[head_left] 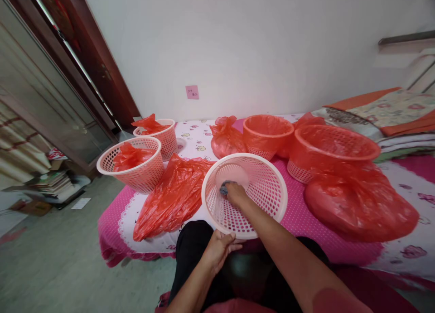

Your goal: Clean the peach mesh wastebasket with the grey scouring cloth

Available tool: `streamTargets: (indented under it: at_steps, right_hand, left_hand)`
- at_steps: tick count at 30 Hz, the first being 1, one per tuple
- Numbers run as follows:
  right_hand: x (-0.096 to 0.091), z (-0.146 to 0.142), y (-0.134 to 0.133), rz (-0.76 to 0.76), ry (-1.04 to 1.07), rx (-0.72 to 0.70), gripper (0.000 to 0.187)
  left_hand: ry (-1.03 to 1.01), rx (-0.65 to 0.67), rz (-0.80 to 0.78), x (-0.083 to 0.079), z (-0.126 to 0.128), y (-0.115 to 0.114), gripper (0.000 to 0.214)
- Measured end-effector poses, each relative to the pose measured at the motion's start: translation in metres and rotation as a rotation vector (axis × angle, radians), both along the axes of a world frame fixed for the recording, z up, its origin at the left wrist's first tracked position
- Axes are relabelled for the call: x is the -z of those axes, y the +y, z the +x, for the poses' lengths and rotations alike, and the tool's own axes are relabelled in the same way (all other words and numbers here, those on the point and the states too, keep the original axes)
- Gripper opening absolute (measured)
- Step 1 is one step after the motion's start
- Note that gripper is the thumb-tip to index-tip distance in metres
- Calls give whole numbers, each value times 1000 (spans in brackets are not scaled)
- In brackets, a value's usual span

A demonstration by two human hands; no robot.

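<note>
A pale pink perforated plastic basket (268, 190) is tilted toward me at the bed's edge, its mouth facing me. My left hand (219, 249) grips the near rim, thumb on the rim and fingers beneath it. Inside the basket, my right hand (235, 193) is closed around a crumpled grey-blue cloth (224, 187) pressed near the base. Just left of the basket lies a flattened red plastic bag (175, 197).
Left stand two pink baskets (146, 175) (168, 138) with red bags inside. Right are two red-lined baskets (268, 125) (336, 141) and filled red bags (226, 143) (360, 204). Folded bedding (390, 109) lies far right; a pink note (192, 92) is on the wall.
</note>
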State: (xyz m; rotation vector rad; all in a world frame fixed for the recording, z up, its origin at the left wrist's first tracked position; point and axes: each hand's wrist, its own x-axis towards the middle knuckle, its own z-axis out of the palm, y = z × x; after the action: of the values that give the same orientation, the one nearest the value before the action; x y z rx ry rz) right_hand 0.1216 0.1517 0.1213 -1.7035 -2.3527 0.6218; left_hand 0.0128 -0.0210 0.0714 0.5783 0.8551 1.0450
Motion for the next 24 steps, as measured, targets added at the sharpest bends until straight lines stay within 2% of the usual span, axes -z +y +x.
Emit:
streamTargets:
  at_steps: [4,9,15,24]
  right_hand:
    - [28,-3,-2,-64,-54,7,43]
    - [38,-2,-1,-116,-4,10,40]
    - [31,2,-7,-174,72,6,27]
    - [2,3,-34,-171,115,-77,19]
  left_hand:
    - [-7,-34,-9,11,1,1,65]
    - [3,-5,-3,15,-1,0,62]
    - [23,-25,-4,1,-1,-2,60]
    - [25,-37,22,-10,-6,0,60]
